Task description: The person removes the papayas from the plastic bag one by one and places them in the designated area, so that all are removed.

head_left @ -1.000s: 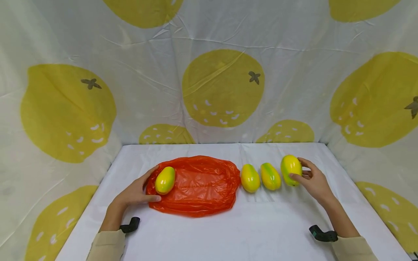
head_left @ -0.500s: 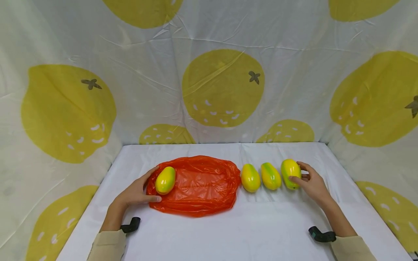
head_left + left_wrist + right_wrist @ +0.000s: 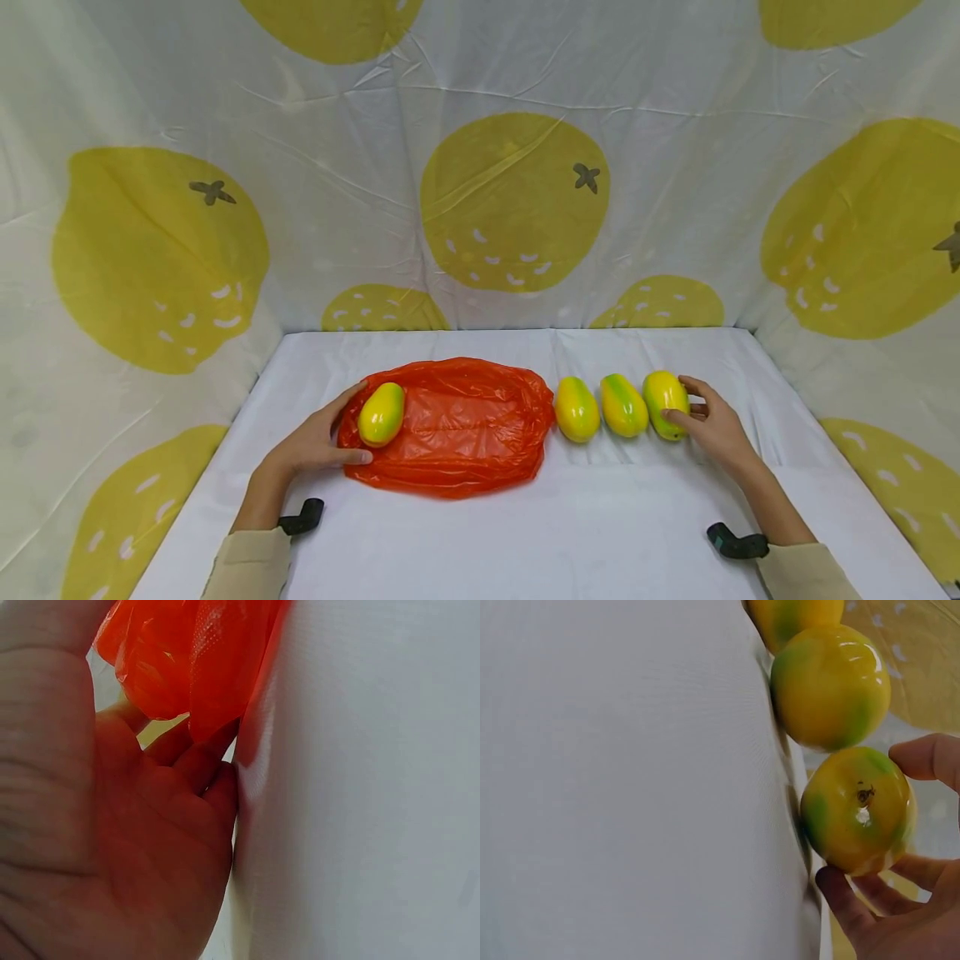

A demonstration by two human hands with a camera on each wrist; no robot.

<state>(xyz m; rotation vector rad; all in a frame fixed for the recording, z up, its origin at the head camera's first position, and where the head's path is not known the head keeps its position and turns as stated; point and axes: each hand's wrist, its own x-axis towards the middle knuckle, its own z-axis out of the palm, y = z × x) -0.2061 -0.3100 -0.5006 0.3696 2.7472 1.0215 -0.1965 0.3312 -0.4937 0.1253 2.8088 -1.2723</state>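
Observation:
A red plastic bag (image 3: 457, 433) lies spread flat, with one glossy yellow-green mango-shaped fruit (image 3: 381, 415) on its left end. My left hand (image 3: 311, 437) rests around that end, thumb on the near side and fingers on the far side. In the left wrist view, its fingers (image 3: 169, 742) touch the bag's crumpled edge. At the right, my right hand (image 3: 716, 429) grips another such fruit (image 3: 663, 406) between thumb and fingers. In the right wrist view the held fruit (image 3: 859, 814) shows its dark stem end and sits at the table surface, close beside its neighbour (image 3: 829, 686).
Two more yellow-green fruits, one beside the bag (image 3: 576, 410) and one further right (image 3: 622, 406), stand in a row with the held one. White cloth covers the table (image 3: 525, 533). Lemon-print curtains (image 3: 510, 208) rise at the back and both sides.
My right hand has brought its fruit down and slightly nearer, in line with the other two. The left hand, the bag and the remaining fruits stay where they were.

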